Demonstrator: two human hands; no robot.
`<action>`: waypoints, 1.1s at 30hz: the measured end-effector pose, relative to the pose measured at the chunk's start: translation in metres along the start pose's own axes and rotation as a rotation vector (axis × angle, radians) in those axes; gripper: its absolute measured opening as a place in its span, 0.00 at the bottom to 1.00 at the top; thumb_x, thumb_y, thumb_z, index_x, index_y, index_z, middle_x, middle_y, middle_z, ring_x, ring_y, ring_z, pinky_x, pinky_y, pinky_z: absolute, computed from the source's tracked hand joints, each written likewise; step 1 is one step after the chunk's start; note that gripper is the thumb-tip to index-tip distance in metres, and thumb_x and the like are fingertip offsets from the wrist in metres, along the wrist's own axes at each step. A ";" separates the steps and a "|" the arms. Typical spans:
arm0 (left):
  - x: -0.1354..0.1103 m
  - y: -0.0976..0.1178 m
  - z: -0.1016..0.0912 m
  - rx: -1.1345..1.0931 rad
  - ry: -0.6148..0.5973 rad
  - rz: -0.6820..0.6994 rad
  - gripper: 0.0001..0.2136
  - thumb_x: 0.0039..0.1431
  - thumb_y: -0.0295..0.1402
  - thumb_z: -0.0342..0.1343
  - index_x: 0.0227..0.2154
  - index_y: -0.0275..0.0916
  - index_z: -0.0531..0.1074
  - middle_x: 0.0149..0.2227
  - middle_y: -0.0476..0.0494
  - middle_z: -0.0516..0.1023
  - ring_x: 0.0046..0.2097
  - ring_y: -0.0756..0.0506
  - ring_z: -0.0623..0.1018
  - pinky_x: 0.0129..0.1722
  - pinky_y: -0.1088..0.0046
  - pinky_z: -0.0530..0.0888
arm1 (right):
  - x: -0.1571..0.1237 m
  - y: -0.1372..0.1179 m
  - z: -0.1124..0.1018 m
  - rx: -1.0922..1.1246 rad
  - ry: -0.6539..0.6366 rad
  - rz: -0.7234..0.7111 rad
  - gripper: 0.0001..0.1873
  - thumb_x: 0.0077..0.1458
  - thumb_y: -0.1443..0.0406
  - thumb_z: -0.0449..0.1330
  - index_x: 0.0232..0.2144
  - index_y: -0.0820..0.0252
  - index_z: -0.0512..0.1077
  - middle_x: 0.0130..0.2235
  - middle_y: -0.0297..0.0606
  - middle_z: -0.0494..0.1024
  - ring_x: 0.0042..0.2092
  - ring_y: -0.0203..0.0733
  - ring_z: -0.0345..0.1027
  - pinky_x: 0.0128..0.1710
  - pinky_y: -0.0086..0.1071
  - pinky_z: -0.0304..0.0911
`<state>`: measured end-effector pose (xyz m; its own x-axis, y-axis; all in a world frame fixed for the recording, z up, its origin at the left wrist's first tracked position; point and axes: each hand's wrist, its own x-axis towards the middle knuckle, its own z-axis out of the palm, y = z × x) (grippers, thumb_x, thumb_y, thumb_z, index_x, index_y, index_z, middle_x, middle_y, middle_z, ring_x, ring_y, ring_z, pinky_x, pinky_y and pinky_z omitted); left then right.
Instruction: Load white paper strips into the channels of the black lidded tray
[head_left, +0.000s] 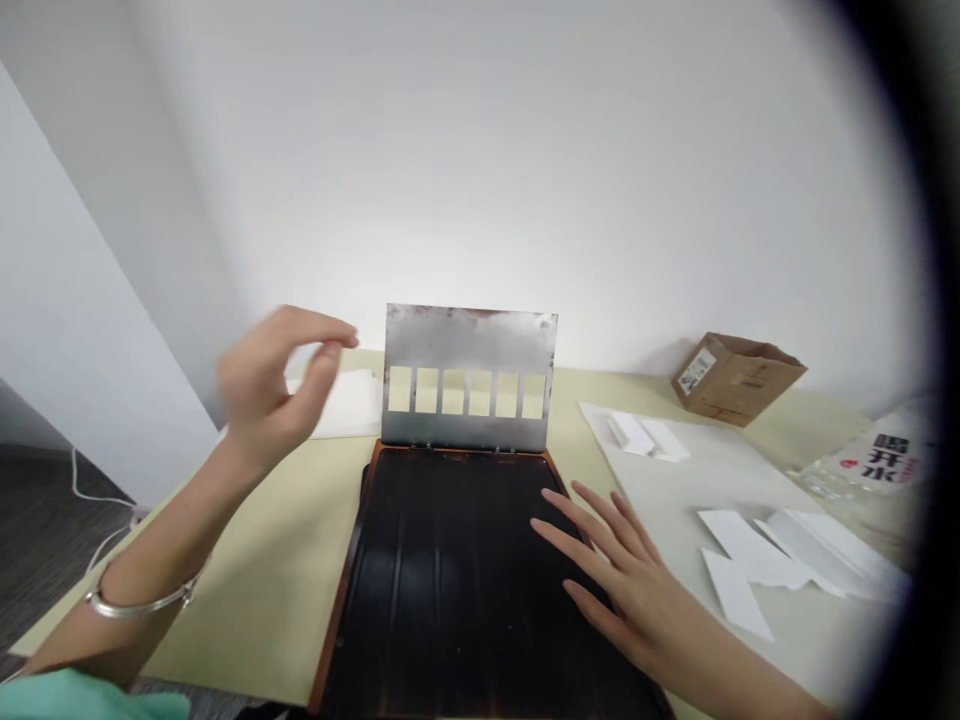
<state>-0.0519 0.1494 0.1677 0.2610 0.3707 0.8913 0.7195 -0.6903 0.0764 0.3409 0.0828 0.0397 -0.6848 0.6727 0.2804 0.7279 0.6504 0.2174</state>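
Observation:
In front of me lies a black flat panel (pixel 450 590) in an orange-brown frame. At its far edge a hinged metal plate (pixel 469 345) stands upright, with a row of several rectangular cut-outs. My left hand (pixel 277 375) is raised left of the plate, apart from it and slightly blurred. Its thumb and forefinger are pinched together, and nothing shows between them. A silver bangle circles that wrist. My right hand (pixel 615 560) has its fingers spread over the panel's right side; whether it touches the surface I cannot tell.
White paper pieces (pixel 750 550) and a folded white piece (pixel 634 435) lie on a pale sheet (pixel 660 520) at right. Beyond are a brown paper bag (pixel 742 378) and a printed plastic bag (pixel 877 455). White sheets (pixel 349 405) lie behind my left hand. A wall closes the back.

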 end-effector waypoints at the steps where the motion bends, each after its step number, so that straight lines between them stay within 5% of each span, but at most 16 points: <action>1: -0.006 -0.013 0.005 0.018 -0.099 0.004 0.08 0.67 0.33 0.47 0.46 0.43 0.67 0.45 0.47 0.72 0.47 0.47 0.72 0.49 0.64 0.69 | -0.006 -0.011 0.000 -0.015 0.006 0.021 0.32 0.63 0.59 0.49 0.66 0.50 0.45 0.69 0.33 0.42 0.69 0.50 0.32 0.65 0.52 0.41; 5: -0.058 -0.083 0.028 0.080 -0.506 -0.010 0.13 0.64 0.39 0.53 0.47 0.38 0.69 0.49 0.41 0.71 0.49 0.43 0.73 0.50 0.57 0.71 | -0.021 -0.057 0.010 -0.083 0.071 -0.043 0.39 0.58 0.47 0.54 0.65 0.57 0.53 0.66 0.43 0.53 0.68 0.53 0.35 0.66 0.48 0.27; 10: -0.119 -0.145 0.057 0.120 -0.776 -0.085 0.20 0.62 0.42 0.54 0.54 0.40 0.64 0.59 0.38 0.62 0.57 0.38 0.67 0.56 0.50 0.67 | -0.003 -0.114 0.025 -0.152 0.225 -0.103 0.37 0.54 0.40 0.53 0.59 0.52 0.64 0.54 0.45 0.72 0.68 0.60 0.35 0.63 0.62 0.24; 15: -0.117 -0.142 0.066 0.077 -0.850 -0.094 0.23 0.63 0.43 0.53 0.58 0.42 0.60 0.63 0.38 0.57 0.60 0.36 0.63 0.58 0.47 0.63 | 0.009 -0.134 0.028 -0.205 0.252 -0.103 0.27 0.55 0.45 0.57 0.54 0.46 0.69 0.50 0.38 0.76 0.68 0.60 0.34 0.62 0.66 0.24; 21: -0.103 -0.125 0.045 0.038 -0.846 -0.078 0.24 0.65 0.45 0.50 0.61 0.45 0.56 0.66 0.40 0.52 0.64 0.37 0.58 0.62 0.48 0.58 | 0.013 -0.130 0.024 -0.173 0.192 0.022 0.38 0.54 0.40 0.52 0.58 0.55 0.65 0.55 0.47 0.71 0.68 0.60 0.37 0.62 0.64 0.21; 29: -0.139 -0.161 0.050 0.130 -0.915 -0.296 0.25 0.63 0.44 0.53 0.60 0.43 0.58 0.64 0.38 0.54 0.62 0.35 0.60 0.60 0.46 0.61 | 0.015 -0.115 0.036 -0.121 0.243 -0.124 0.35 0.56 0.41 0.51 0.60 0.49 0.62 0.58 0.44 0.68 0.64 0.61 0.50 0.62 0.65 0.31; 33: -0.143 -0.172 0.052 0.111 -0.997 -0.372 0.22 0.63 0.43 0.54 0.57 0.41 0.62 0.60 0.38 0.61 0.58 0.37 0.66 0.56 0.49 0.66 | 0.020 -0.112 0.036 -0.103 0.309 -0.216 0.26 0.58 0.49 0.57 0.57 0.45 0.66 0.59 0.39 0.67 0.65 0.64 0.46 0.59 0.71 0.32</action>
<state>-0.1795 0.2476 0.0033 0.3852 0.9215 0.0494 0.9037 -0.3875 0.1823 0.2444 0.0362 -0.0124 -0.7911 0.3756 0.4828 0.5784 0.7161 0.3907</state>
